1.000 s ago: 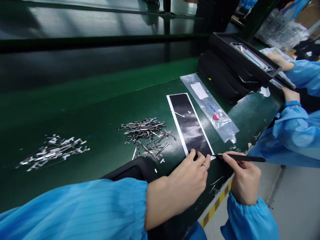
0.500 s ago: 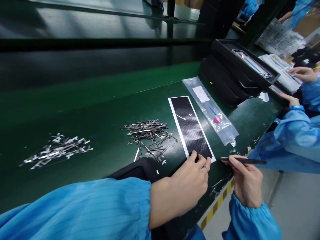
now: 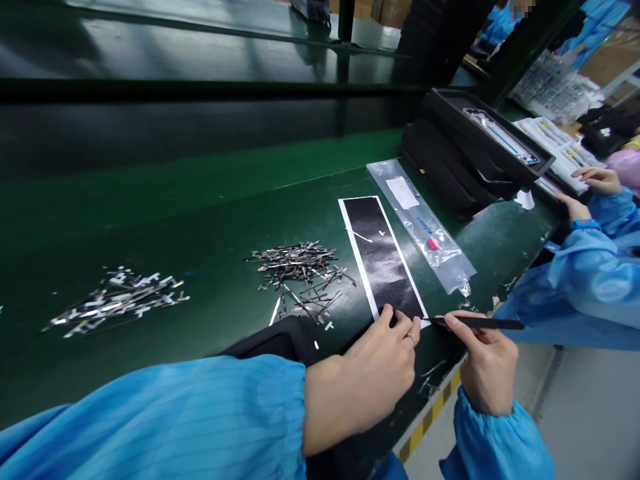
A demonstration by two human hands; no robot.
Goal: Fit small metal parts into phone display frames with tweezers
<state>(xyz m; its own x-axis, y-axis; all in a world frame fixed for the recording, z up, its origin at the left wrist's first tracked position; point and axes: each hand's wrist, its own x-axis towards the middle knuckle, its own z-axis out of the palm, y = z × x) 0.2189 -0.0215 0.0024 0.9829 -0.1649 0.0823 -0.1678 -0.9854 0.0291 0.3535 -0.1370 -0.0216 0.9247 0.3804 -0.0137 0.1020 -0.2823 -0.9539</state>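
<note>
A black sheet with a white border (image 3: 383,257) lies on the green table, with a thin strip and a small white piece on it. The fingertips of my left hand (image 3: 370,373) rest on the sheet's near end; they are curled close together, and whatever they hold is hidden. Between the fingers of my right hand (image 3: 487,363) are black tweezers (image 3: 495,323), whose tip meets the sheet's near right corner. Left of the sheet is a pile of thin dark strips (image 3: 295,263). Farther left lies a second pile of silvery strips (image 3: 120,300).
A clear plastic bag (image 3: 425,227) lies right of the sheet. Behind it are a black case (image 3: 450,167) and a black tray (image 3: 545,163). At the right, another person's hands reach over white trays (image 3: 555,137). A black object (image 3: 290,337) sits beside my left forearm.
My right hand has moved slightly left, bringing the tweezers' tip to the sheet's corner. My left hand has stayed at the sheet's near end. The view has shifted a little.
</note>
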